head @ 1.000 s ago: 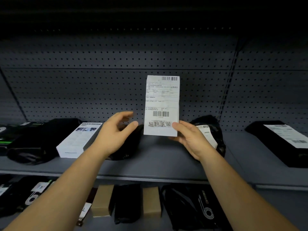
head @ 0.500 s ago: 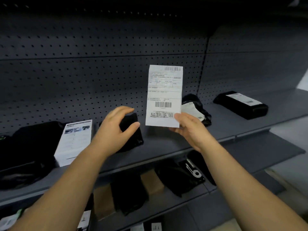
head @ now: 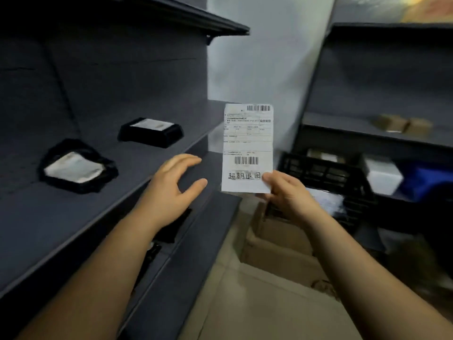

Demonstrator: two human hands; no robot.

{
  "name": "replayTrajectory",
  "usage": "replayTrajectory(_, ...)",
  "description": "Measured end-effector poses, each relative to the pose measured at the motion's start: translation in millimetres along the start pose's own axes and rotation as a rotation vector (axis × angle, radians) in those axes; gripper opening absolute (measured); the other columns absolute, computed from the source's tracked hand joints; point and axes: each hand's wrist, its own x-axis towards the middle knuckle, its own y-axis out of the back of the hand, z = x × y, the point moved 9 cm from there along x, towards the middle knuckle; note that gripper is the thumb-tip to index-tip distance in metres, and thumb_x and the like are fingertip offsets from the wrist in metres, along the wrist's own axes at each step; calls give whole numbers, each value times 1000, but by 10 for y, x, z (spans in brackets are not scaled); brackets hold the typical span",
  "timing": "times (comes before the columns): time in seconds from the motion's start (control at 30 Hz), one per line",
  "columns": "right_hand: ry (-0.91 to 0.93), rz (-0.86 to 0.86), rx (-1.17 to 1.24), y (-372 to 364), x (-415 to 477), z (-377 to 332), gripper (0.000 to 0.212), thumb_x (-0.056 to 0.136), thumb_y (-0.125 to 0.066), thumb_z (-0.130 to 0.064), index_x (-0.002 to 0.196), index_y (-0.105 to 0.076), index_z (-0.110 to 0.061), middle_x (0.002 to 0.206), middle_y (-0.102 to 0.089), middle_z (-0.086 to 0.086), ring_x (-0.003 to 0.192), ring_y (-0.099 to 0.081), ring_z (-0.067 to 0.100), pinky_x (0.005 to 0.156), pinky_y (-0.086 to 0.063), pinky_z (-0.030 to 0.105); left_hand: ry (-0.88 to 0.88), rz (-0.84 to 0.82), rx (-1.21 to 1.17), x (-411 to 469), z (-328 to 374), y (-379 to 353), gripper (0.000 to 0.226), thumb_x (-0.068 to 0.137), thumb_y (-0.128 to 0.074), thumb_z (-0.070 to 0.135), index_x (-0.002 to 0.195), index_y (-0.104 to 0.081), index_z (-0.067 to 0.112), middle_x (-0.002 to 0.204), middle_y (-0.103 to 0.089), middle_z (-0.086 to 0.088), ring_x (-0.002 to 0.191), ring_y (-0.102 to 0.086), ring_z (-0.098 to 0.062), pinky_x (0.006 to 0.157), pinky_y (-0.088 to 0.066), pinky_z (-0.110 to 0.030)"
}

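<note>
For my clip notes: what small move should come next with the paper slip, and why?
Probably bring the empty left hand to the free lower-left corner of the slip to steady it; only the right hand pinches it, at its lower-right corner.

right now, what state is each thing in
label, upright, pinched at its lower right corner
right hand, pinches the label
left hand, open, holds nothing
near parcel, flat on the shelf
far parcel, flat on the shelf
crate, contents blurred
</note>
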Motion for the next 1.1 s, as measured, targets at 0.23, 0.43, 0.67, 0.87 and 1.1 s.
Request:
replayTrajectory(0.23,-58,317,-21,1934,-851,202,25,99,-52,-20,114,-68,-8,113,-73,9,113,-66,25,92,-53,38,-121,-202,-163,279,1027,-1701,41,88,-61,38,124,-61,19,127,-53,13,121,-47,-4,104,-36,-22)
replayTrajectory(0.43,-94,371,13,2745,-1063,456,35,88,-61,-28,113,-70,-6,116,-72,12,116,-64,29,99,-50,43,-116,-288,-200,356,1420,-2572,40,90,-64,32,129,-58,23,130,-49,16,124,-43,-1,105,-34,-23)
replayTrajectory(0.67,-143,357,42,3292,-548,735,25,99,-52,-19,113,-68,-6,114,-73,11,112,-66,26,96,-52,39,-56,-348,-182,831,1208,-3321,42,91,-62,35,131,-55,24,131,-47,17,124,-43,-2,105,-33,-24)
replayTrajectory(0.87,-163,397,30,3937,444,918,29,99,-53,-21,117,-67,-4,116,-72,12,113,-66,26,101,-50,42,-21,-370,-225,1678,743,-4133,44,91,-62,35,133,-53,24,134,-46,16,127,-41,-3,108,-32,-26)
replayTrajectory(1.1,-184,477,22,4799,1620,901,25,99,-52,-22,110,-70,-8,113,-73,8,113,-66,26,99,-51,42,-49,-424,-256,2815,376,-5071,42,92,-61,34,132,-55,22,131,-48,14,121,-40,2,103,-31,-20)
